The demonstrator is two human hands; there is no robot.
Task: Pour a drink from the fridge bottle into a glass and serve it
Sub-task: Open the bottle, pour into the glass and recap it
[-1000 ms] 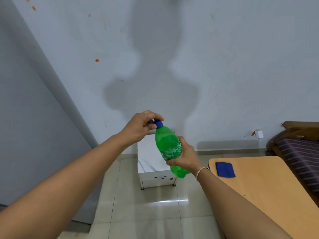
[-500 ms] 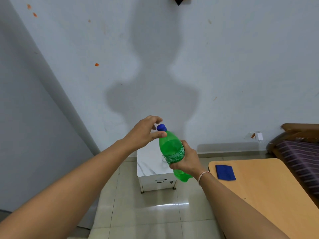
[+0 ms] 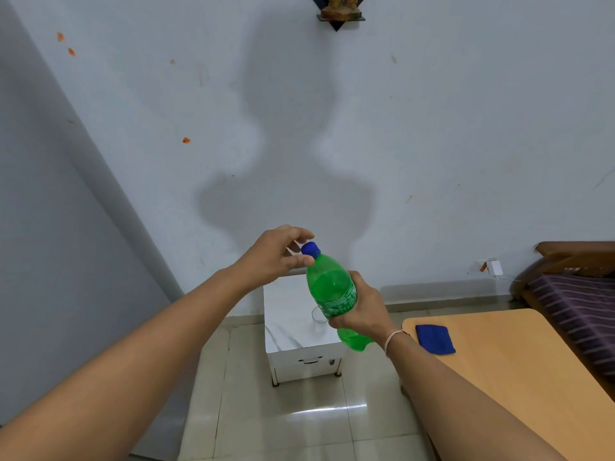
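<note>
Bottle [image 3: 331, 289] tilts, cap [image 3: 310, 249] up-left toward left hand [image 3: 278, 252].

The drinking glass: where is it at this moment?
In the head view, the glass stands on the white cabinet, centre frame, partly hidden behind the green bottle.

light: even, bright | shadow: person's on wall [image 3: 286, 181] | glare: floor tiles [image 3: 329, 410] | edges: wide-angle bend

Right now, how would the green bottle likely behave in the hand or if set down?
The green bottle looks like thin plastic, so it probably flexes under the right hand. It appears mostly full, so likely heavy for its size. Being round, it could roll if laid down.
</note>
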